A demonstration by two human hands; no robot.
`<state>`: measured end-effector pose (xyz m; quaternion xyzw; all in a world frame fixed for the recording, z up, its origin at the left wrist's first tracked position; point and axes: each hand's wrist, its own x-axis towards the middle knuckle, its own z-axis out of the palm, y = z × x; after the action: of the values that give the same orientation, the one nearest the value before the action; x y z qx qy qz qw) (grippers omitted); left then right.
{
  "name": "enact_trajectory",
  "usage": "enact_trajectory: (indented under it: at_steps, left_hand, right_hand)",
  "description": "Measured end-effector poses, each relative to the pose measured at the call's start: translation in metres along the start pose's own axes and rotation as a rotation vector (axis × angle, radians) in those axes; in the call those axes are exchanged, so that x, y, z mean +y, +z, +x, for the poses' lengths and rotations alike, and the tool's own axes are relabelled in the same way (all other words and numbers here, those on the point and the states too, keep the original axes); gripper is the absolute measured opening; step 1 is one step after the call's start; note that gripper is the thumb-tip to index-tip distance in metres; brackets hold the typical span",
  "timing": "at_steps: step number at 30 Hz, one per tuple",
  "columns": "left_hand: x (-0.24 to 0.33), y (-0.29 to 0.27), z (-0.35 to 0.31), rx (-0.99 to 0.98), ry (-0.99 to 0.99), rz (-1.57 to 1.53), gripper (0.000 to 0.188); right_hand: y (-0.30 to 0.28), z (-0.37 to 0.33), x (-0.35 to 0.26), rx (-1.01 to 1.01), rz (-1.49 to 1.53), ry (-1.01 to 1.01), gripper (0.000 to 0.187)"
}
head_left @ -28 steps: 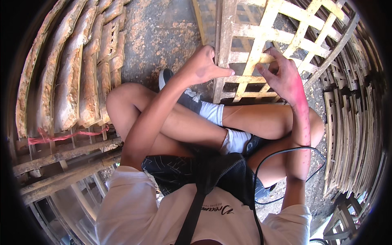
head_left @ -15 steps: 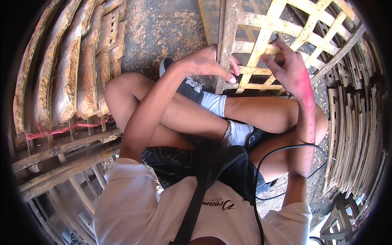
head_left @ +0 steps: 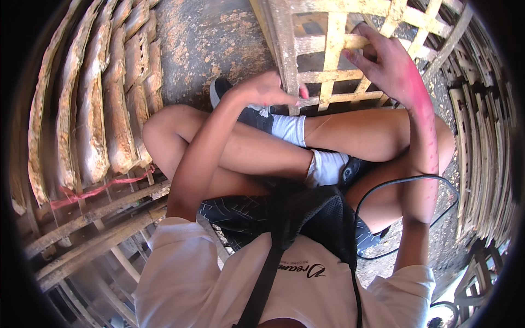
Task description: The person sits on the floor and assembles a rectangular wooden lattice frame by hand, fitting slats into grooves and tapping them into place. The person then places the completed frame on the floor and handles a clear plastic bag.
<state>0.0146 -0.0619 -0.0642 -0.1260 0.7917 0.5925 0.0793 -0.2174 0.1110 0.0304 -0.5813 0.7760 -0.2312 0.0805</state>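
A lattice panel of pale, crossed bamboo slats stands on edge in front of my folded legs, with a weathered wooden post along its left side. My left hand is closed round the lower part of that post, its thumb in front and some fingers hidden behind. Higher up and to the right, my right hand curls its fingers round a lattice slat, thumb on the near side. Red stain covers the back of my right hand and wrist.
Curved, rough wooden pieces are stacked on the left, above a slatted rack with a red strip. Thin slats stand piled on the right. A black cable loops over my right forearm.
The view has shifted slightly. The panel's top has swung a little to the left, and my right hand sits farther out. Both hands keep hold of the panel.
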Motion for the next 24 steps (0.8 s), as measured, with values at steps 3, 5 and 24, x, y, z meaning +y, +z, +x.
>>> enact_trajectory:
  at_steps: [3, 5, 24]
  left_hand:
    - [-0.001, 0.006, -0.008, -0.001, -0.041, 0.084, 0.022]
    - [0.001, 0.005, -0.007, -0.004, -0.049, 0.086, 0.024]
    - [-0.001, 0.017, -0.001, 0.482, 0.048, 0.028, 0.019]
  right_hand:
    - [-0.002, -0.002, -0.01, 0.005, 0.045, -0.038, 0.047]
    - [-0.003, -0.003, -0.01, 0.019, 0.043, -0.053, 0.049]
    - [-0.023, -0.014, -0.02, 0.049, 0.054, -0.146, 0.037]
